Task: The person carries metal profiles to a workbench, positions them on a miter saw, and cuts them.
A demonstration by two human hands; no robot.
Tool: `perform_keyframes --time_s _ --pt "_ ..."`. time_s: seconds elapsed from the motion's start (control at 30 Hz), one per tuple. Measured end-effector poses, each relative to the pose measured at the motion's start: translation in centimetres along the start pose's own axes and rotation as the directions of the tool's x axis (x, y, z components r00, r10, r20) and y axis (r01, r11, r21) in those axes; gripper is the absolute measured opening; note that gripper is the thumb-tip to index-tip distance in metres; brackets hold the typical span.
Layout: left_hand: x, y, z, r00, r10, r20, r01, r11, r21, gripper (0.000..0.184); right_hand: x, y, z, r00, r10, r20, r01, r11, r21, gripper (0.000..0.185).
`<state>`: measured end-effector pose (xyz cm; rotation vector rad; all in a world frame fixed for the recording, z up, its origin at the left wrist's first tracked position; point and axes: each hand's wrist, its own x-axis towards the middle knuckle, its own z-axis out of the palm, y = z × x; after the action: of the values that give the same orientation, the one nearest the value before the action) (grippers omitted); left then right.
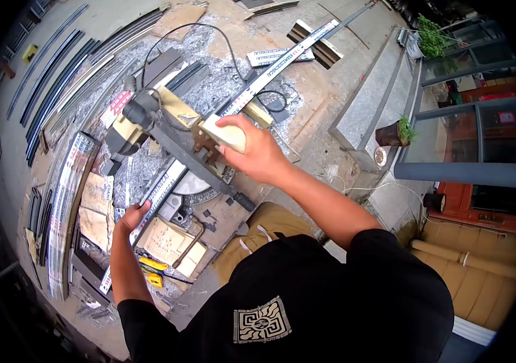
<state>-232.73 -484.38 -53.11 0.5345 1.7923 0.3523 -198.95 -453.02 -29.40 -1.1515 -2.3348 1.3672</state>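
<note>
A mitre saw (176,145) with a dark arm and a cream motor housing stands before me. My right hand (255,148) is closed round its pale handle (214,128). Across the saw base, under the arm, lies a long metal profile (276,71) covered in printed white film, running from lower left to upper right. On its near left stretch, my left hand (131,219) grips the profile, thumb on top. The saw's blade is mostly hidden by the guard and arm. A paper with handwriting (167,240) lies close to the left hand.
A yellow tape measure (154,279) lies near the paper. Bundled film-wrapped profiles (69,212) and dark metal strips (49,81) lie at left. Metal shavings cover the ground, and a black cable (224,36) loops behind the saw. Stone steps (364,100) rise at right.
</note>
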Motion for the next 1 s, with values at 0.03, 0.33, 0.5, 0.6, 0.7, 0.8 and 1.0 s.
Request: perform_keyframes --time_s 0.03,0.33,0.5,0.6,0.7,0.8,1.0 --pt "1.5 -1.9 -0.3 0.998 -0.036 0.042 0.036 0.999 -0.021 0.103 1.5 -1.8 -0.4 0.999 -0.045 0.010 0.046 0.999 -0.023 0.048" --pt "-1.8 0.9 0.5 0.993 -0.101 -0.053 0.104 0.993 0.059 0.094 15.1 -12.9 -1.9 0.946 -0.190 0.262 0.236 0.959 -0.158 0.048" --pt "-1.6 -2.3 1.7 0.998 -0.030 -0.052 0.027 0.998 -0.050 0.083 22.8 -12.6 0.6 0.873 -0.418 0.252 0.486 0.789 -0.376 0.051" --pt "-3.7 -0.3 2.8 0.980 -0.111 -0.163 0.088 0.986 -0.142 0.085 23.3 -14.1 0.2 0.904 -0.267 0.333 0.374 0.872 -0.316 0.056" --pt "-4.4 -1.4 4.6 0.898 0.179 -0.402 -0.118 0.978 0.173 0.082 24.7 -14.1 0.8 0.888 -0.334 0.316 0.438 0.820 -0.367 0.058" --pt "-6.9 -0.7 6.4 0.845 0.240 -0.478 -0.096 0.947 0.307 0.093 24.8 -13.8 1.4 0.922 -0.304 0.242 0.370 0.875 -0.311 0.055" --pt "-7.2 -3.5 7.8 0.745 0.196 -0.638 0.133 0.893 0.430 0.065 23.4 -15.3 1.0 0.954 -0.050 0.296 0.076 0.994 -0.076 0.042"
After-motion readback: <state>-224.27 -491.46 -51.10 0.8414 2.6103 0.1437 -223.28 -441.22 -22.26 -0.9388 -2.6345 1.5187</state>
